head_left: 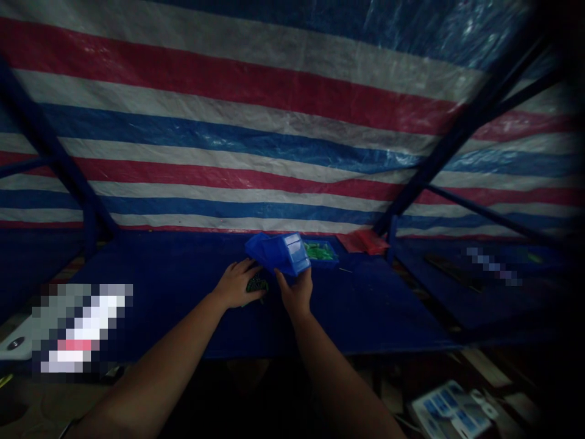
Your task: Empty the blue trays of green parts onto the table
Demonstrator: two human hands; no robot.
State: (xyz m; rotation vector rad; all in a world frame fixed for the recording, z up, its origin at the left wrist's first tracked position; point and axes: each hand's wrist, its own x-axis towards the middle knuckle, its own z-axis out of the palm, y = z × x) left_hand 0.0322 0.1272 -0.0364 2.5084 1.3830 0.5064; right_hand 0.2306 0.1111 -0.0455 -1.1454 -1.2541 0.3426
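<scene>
The right hand [297, 294] is gripping a blue bin [280, 252] from below, fingers closed on it, and holding it tilted above the worktop [173, 305], midway along and nearer its back edge. The left hand [237, 284] is lying palm down with its fingers curled over a small pile of green pieces [257, 285] just beside the bin; whether it is gripping any cannot be told. A blue tray of green parts [322, 252] is sitting at the back edge.

- Smooth moulded plastic with a soft sheen: the blue bin [283, 253], centre of the frame.
- Woven plastic sheet, crinkled, glossy in patches: the striped tarp [274, 122], upper frame.
- Matt, smooth, dark blue: the table top [159, 292], lower centre.
- Dull painted metal: the frame bars [457, 134], right.
</scene>
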